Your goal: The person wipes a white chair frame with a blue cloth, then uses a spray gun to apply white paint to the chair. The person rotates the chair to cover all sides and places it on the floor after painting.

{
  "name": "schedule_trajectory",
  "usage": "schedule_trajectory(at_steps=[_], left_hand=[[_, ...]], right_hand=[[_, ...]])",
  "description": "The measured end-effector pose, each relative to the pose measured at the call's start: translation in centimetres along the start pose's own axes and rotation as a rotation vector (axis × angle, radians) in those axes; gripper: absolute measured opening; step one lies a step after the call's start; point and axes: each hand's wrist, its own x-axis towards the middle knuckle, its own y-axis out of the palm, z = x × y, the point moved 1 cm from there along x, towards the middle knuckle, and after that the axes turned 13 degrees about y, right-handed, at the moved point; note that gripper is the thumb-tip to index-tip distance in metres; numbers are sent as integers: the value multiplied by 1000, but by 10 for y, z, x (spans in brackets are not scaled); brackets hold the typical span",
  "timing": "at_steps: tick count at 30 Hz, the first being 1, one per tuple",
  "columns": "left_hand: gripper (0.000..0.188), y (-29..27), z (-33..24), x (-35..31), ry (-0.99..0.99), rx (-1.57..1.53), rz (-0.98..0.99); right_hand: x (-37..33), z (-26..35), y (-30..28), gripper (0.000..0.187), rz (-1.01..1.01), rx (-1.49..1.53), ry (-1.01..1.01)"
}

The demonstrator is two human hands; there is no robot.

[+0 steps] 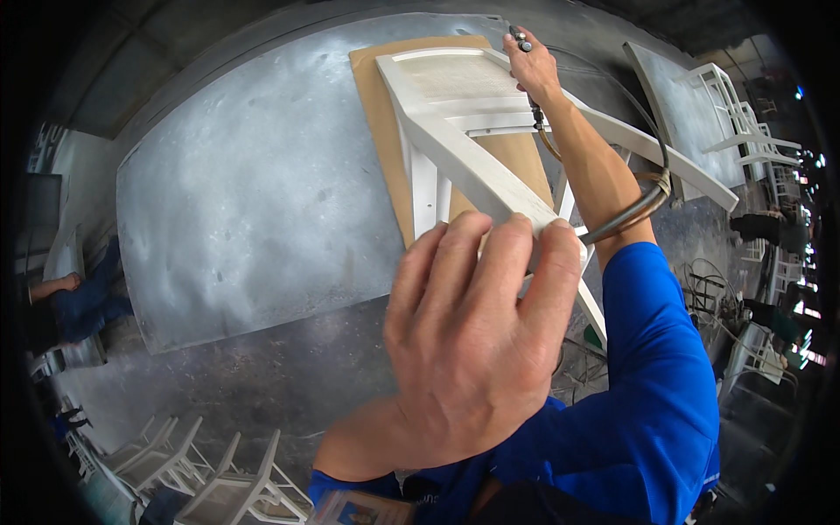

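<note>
White chair [472, 160] and a spray gun [522, 42]

The chair lies on brown cardboard [382, 140] on the grey counter [254, 175]. The left hand [477, 337] bends its fingers over the end of one long chair bar. The right hand [535, 73] is wrapped round the spray gun. A badge [363, 509] has print too small to read.

We can read no whole word or number. The badge [385, 510] on the blue shirt [665, 376] shows a small picture [357, 514], its print too small for us; just right of the badge, white marks [427, 500], perhaps letters, stand on dark cloth.
</note>
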Motion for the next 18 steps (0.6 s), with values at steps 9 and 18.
schedule_trajectory(at_steps=[9,18], left_hand=[[31,-11,-7,6,-34,-23,101],[27,-16,-22,28,-327,187,261]], right_hand=[[-182,-63,-125,53,90,4,-541],[-294,-131,-208,52,107,219,-111]])
